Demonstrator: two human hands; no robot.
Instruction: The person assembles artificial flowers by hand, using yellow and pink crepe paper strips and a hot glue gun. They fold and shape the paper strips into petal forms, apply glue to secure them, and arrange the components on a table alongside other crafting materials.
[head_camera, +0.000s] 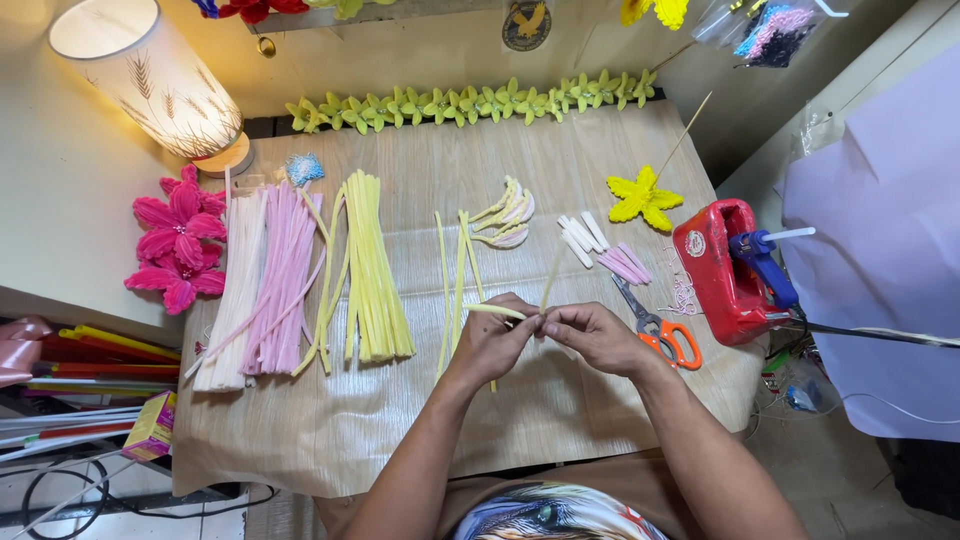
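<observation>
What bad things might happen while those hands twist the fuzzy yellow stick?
The left hand and right hand pinch a yellow fuzzy stick; its end might poke a fingertip. The scissors lie right beside the right hand, so a bump could nick it. The glue gun rests on the red stand nearby and may be hot.

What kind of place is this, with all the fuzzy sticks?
Probably a small craft table where fuzzy-wire flowers get made. Bundles of pipe cleaners lie in rows, finished pink flowers sit beside the lamp, and both hands, left hand and right hand, twist a yellow stem.
</observation>
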